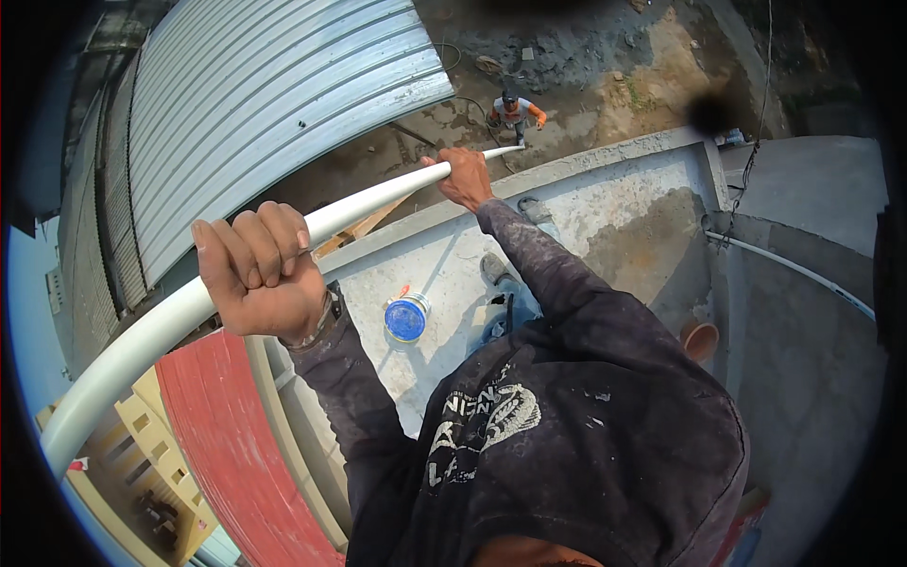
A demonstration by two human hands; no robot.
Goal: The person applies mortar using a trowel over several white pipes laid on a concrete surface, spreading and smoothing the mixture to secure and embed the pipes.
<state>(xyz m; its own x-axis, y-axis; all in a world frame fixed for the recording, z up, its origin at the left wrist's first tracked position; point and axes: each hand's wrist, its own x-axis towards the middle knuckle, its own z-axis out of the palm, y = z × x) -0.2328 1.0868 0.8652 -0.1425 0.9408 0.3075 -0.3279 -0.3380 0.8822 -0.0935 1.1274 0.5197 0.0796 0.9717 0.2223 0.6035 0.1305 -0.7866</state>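
A long white pipe [378, 197] runs from the lower left up toward the middle top, bowed by the lens. My left hand [265, 269] is closed around it, fingers curled at chest height or higher. Farther along, my right hand [463, 178] grips the same pipe with the arm stretched out. Past that hand a short length tapers away over the ledge. Beneath my arms, a small bucket [406, 317], blue on top, rests on the pale concrete floor [397, 269] beside my shoes.
A low concrete parapet [605, 156] borders the floor. Beyond and below it, a person [513, 111] stands on the ground near a corrugated metal roof [283, 85]. A red roof [236, 435] lies to the left. At right are a brown pot [699, 340] and another white pipe [794, 262].
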